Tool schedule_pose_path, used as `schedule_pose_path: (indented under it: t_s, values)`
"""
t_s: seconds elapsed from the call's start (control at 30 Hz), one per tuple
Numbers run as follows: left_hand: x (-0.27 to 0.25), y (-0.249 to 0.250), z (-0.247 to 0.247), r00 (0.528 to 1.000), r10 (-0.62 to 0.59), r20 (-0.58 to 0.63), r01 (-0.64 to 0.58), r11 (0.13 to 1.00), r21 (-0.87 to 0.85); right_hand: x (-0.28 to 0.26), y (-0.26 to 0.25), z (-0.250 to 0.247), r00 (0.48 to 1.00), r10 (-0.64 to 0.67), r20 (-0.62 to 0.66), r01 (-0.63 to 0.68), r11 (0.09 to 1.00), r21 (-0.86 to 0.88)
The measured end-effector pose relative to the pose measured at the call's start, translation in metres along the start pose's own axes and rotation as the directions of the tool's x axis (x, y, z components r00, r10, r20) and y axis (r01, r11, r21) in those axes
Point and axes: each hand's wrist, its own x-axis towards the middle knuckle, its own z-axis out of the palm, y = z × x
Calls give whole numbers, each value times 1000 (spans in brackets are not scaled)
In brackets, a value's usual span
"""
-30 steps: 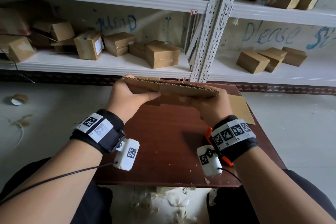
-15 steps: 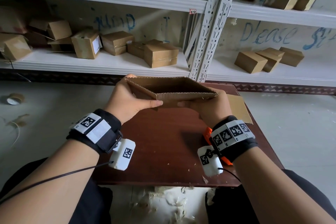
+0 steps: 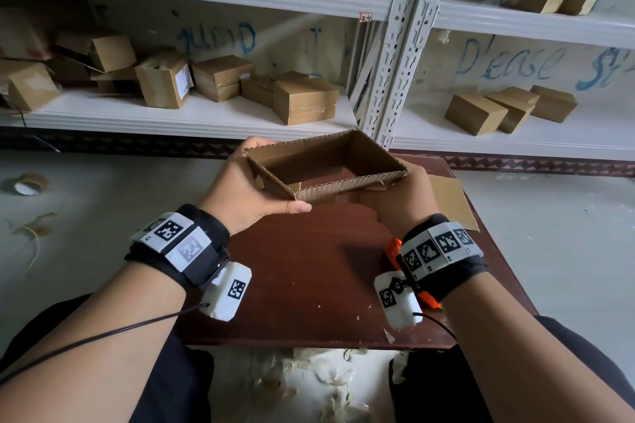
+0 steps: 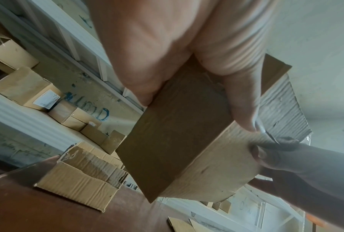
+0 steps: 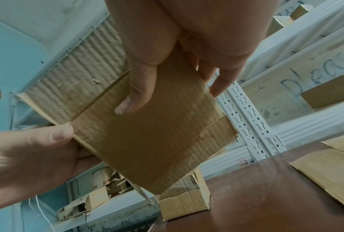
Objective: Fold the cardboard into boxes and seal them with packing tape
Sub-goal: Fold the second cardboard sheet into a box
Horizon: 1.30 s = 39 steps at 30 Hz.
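Holding the cardboard box (image 3: 326,168) up above the brown table (image 3: 309,268), both hands clamp its short ends. The left hand (image 3: 247,192) wraps the left end wall, thumb laid along the near bottom edge and the remaining fingers hidden behind the far side. The right hand (image 3: 402,196) grips the right end; in the right wrist view its thumb (image 5: 135,94) presses flat on the outer panel while its other fingers curl round the far edge. Between the two grips the box stands open as a rectangular tube, its raw corrugated top rim facing up, and the tabletop shows through it. Its bottom flaps hang loose below the grip.

Beneath the held box the table surface lies bare, so there is free room under and toward the person. Beyond the right grip a flat cardboard sheet (image 3: 450,203) lies on the table, overhanging its right edge. Farther past the grip, at the table's far edge, another partly opened carton (image 5: 185,205) rests with ragged flaps. An orange tool (image 3: 395,251) sits under the right wrist. Behind everything, a white shelf rack (image 3: 395,79) carries finished boxes (image 3: 305,101), its upright post just past the box's far corner. Left of the left grip, a tape roll (image 3: 29,184) lies on the floor, well apart.
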Motion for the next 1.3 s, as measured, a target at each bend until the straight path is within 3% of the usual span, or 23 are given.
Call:
schedule_pose_path:
  t_s: [0.4,0.53,0.73,0.87,0.97,1.03,1.13,1.3]
  values:
    - [-6,10,4,990,74,122,-80,996,45,4,8,-1,995,-97,35,98,995,-11]
    - [-9,8,7,950,74,302,-149,961,232,7,10,-1,988,-124,91,133,986,-98]
    - [-18,7,20,925,27,378,-90,985,150,5,11,-5,979,-90,180,118,982,-150]
    - [-15,13,20,956,17,292,-53,992,118,8,9,-14,986,-61,156,68,997,-41]
    - [-10,21,21,988,-37,150,24,996,85,5,1,-13,991,-44,129,36,997,66]
    - [-4,19,20,996,-6,88,8,1000,-19,1,-8,-11,992,50,117,-66,988,140]
    - [2,13,19,1000,-25,-5,24,986,-164,-2,-17,-11,960,248,129,-273,930,246]
    - [3,16,28,968,-174,-182,86,906,-414,-1,-24,-12,932,335,136,-361,856,370]
